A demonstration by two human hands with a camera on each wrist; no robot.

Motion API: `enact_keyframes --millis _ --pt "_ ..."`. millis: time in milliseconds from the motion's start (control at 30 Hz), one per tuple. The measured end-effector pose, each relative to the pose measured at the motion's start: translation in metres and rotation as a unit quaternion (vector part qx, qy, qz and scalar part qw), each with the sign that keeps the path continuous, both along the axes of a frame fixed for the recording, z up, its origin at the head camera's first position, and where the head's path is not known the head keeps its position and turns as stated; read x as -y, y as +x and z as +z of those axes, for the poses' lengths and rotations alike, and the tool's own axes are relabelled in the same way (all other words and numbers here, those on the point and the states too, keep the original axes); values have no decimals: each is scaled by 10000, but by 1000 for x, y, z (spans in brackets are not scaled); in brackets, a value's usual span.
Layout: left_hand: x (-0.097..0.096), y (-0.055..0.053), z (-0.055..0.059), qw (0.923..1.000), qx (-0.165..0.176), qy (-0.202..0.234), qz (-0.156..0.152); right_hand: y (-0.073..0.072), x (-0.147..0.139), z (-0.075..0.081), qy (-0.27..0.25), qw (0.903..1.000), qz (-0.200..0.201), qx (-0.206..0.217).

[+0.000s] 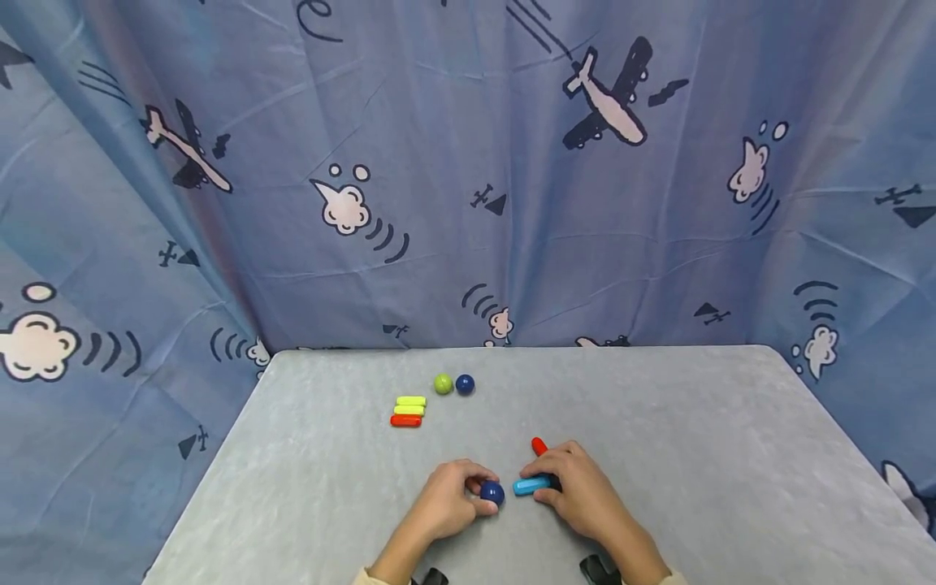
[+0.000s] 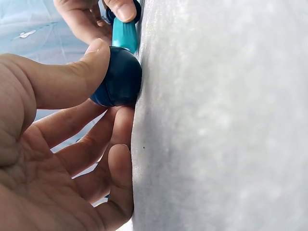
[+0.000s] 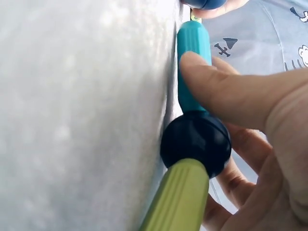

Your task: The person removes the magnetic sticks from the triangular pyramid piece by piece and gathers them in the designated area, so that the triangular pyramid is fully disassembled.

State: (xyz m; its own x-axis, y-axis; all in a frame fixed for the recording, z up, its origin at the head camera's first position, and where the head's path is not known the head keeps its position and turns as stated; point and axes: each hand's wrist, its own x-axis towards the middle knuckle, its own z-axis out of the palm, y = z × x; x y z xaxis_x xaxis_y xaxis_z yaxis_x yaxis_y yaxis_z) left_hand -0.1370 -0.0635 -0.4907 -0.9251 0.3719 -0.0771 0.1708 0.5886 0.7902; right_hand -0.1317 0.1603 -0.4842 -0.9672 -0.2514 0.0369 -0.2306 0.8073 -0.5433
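Note:
My left hand pinches a dark blue ball between thumb and fingers, low over the table. Just right of it, my right hand pinches a light blue grooved rod with its thumb on the side. In the right wrist view the far end of that rod points at the left hand's ball. Its near end meets another dark blue ball, from which a yellow-green rod leads back. A red rod shows beyond the right fingers, its other end hidden.
Farther back on the grey-white table lie two yellow rods and a red rod, side by side. Behind them sit a lime green ball and a dark blue ball. A blue patterned curtain hangs behind the table.

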Motion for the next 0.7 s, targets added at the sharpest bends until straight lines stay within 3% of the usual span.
enact_keyframes --millis 333,500,700 --pt "0 -2 -2 9999 33 -95 -19 -1 -9 1 -335 9991 153 -231" --pt "1 -1 -2 9999 118 -76 3 -2 -14 4 -204 9995 -250 -20" --pt "1 0 -2 9999 150 -83 15 -4 -19 8 161 9962 -681 524"
